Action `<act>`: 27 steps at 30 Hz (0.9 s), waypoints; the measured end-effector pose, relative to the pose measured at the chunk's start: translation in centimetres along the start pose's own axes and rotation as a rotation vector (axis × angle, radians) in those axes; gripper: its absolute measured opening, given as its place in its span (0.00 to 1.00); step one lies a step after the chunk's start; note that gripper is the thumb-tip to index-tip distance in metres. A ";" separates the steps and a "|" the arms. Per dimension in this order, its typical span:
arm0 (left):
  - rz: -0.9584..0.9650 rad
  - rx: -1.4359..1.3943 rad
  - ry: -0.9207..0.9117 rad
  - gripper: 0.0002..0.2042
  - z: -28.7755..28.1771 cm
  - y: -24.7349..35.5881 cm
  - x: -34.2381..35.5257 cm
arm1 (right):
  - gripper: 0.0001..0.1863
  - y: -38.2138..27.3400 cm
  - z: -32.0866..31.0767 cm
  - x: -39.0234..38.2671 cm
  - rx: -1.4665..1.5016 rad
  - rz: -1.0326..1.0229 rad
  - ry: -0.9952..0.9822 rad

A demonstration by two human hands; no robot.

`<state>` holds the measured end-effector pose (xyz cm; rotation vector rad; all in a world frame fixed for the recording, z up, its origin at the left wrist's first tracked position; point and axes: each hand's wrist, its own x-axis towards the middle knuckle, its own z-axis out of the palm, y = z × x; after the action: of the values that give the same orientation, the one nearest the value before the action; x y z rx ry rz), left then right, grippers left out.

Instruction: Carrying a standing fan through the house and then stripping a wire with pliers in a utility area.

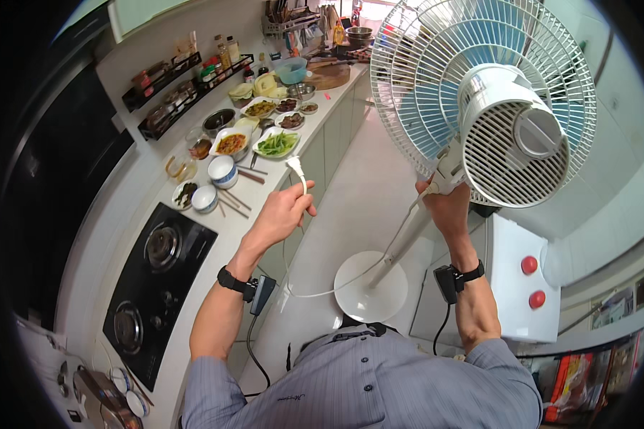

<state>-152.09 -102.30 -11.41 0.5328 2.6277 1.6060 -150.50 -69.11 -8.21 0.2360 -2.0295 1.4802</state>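
A white pedestal fan (519,161) with pale blue blades stands upright before me on the right, its vented motor housing toward me. My right hand (449,206) is closed around the neck of its pole, just under the head; the housing partly hides the fingers. My left hand (286,209) pinches the white power cord just behind its plug (295,167), which points up and away near the counter's edge. From there the cord (311,295) sags in a loop and rises to the fan head. The round white base (358,294) rests on the floor.
Along the left runs a white counter (218,207) with a black gas stove (157,286), several plates of food, bowls (222,171) and chopsticks. Spice racks (193,89) hang on the wall. At right stands a white cabinet (508,300) bearing two red round objects (529,265).
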 end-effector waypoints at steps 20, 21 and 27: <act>-0.071 -0.487 -0.090 0.13 0.9 -18.1 52.5 | 0.07 30.0 14.8 39.0 -0.157 0.257 -0.126; -0.033 -0.500 -0.121 0.13 1.2 -17.8 54.9 | 0.09 31.3 14.6 40.6 -0.190 0.290 -0.130; -0.025 -0.527 -0.121 0.14 3.7 -19.0 67.6 | 0.14 40.5 14.1 50.4 -0.121 0.322 -0.160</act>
<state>-220.37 -87.03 -18.64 0.5366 1.9940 2.0696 -215.21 -57.13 -14.81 -0.0258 -2.3631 1.5606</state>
